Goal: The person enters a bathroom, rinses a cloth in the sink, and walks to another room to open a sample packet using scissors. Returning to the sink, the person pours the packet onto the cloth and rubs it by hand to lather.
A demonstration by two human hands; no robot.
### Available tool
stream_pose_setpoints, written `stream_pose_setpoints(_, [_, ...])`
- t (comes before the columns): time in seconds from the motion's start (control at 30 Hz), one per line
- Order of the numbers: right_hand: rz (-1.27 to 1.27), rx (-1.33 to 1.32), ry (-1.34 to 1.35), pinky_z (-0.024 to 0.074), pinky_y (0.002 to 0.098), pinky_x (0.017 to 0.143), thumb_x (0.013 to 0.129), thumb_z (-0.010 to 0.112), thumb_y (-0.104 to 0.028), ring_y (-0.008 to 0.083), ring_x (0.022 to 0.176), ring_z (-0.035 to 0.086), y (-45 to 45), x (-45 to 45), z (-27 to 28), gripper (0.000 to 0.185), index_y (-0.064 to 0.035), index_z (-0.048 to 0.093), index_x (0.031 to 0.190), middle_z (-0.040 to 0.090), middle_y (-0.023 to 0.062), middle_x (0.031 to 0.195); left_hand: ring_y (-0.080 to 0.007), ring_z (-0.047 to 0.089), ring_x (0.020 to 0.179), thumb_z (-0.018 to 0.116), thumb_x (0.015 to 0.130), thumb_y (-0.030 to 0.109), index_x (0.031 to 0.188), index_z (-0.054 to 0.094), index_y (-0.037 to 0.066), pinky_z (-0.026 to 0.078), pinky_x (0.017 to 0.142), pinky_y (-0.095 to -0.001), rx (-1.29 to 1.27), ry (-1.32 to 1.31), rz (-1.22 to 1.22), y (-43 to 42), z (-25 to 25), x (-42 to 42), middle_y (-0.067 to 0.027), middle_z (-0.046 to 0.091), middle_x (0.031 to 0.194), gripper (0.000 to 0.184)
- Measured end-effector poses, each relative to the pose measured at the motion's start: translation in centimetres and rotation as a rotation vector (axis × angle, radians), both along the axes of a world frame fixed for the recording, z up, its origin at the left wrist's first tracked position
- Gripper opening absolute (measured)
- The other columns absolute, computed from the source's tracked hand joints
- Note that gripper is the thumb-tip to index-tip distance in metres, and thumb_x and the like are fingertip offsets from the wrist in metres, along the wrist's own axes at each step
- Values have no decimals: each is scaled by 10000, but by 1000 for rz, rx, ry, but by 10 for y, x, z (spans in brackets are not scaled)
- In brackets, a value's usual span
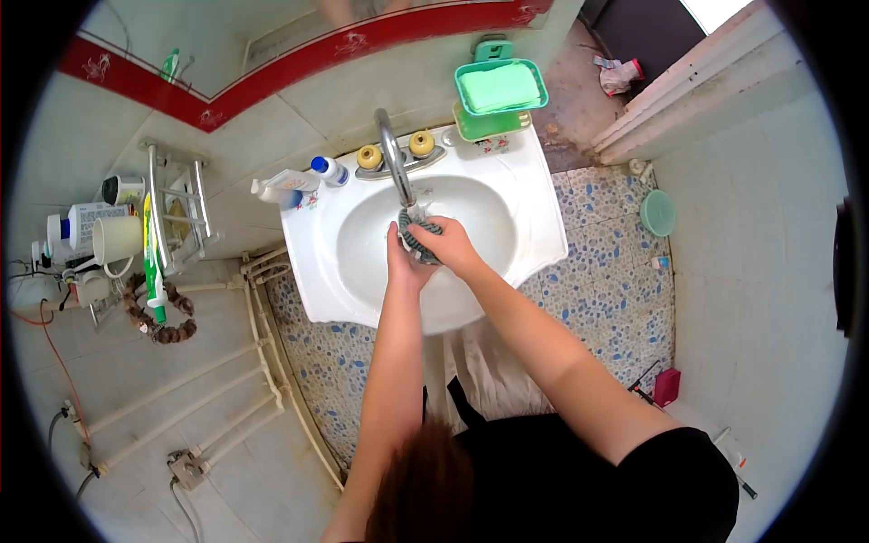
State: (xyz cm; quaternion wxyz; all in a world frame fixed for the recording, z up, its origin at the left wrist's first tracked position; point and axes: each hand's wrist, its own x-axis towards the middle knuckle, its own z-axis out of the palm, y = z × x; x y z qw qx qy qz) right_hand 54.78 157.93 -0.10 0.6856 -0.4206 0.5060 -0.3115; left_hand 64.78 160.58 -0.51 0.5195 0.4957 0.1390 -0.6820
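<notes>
- Tiled walls (751,271) and a speckled floor (593,290) enclose a washroom; the white sink (312,271) stands below a red-edged mirror (272,45).
- Just under the tap's (391,145) spout, over the basin, is a striped cloth (418,237), bunched small; held there, any drips should land in the bowl. Whether water is running is hard to tell.
- Left hand (409,262): partly curled, cupping the cloth from the left and below, likely to bear its weight.
- Right hand (453,246): fingers curled round the cloth's right side, thumb on top. Gripping from both sides probably stops soft folds slipping apart. Some fingertips are hidden.
- A green tray (460,89), with a pale green pad (500,88) in it, sits by the back right corner, seemingly away from splashes.
- A blue-capped bottle (329,170) stands on the back left ledge, which gives it flat support.
- At the left wall, a rack (154,176) likely stores the tube (156,281) off the floor.
</notes>
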Motion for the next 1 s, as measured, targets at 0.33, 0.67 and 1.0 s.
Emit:
stream_pose_setpoints(0.33, [-55, -402, 278, 468, 334, 748, 740, 668, -254, 293, 805, 594, -8, -7, 23, 348, -41, 569, 996, 613, 164, 892, -207, 605, 872, 389, 930, 320, 1082, 485, 99, 521, 710, -366, -211, -8, 23, -19, -62, -18, -72, 583, 988, 284])
stream_pose_setpoints(0.67, [133, -14, 23, 459, 284, 696, 746, 667, -234, 148, 744, 559, -31, -11, 2, 364, 8, 587, 1006, 622, 88, 876, -192, 583, 939, 304, 904, 536, 1088, 498, 109, 494, 773, -358, -153, -276, -47, -27, -21, -20, -58, 570, 1031, 503])
stream_pose_setpoints(1.0, [152, 106, -107, 449, 270, 688, 809, 648, -275, 141, 740, 539, -33, 9, 4, 340, 11, 598, 986, 610, 66, 850, -131, 531, 782, 598, 688, 103, 1064, 510, 86, 466, 663, -294, -397, -230, -527, 13, 21, -4, -40, 552, 907, 387])
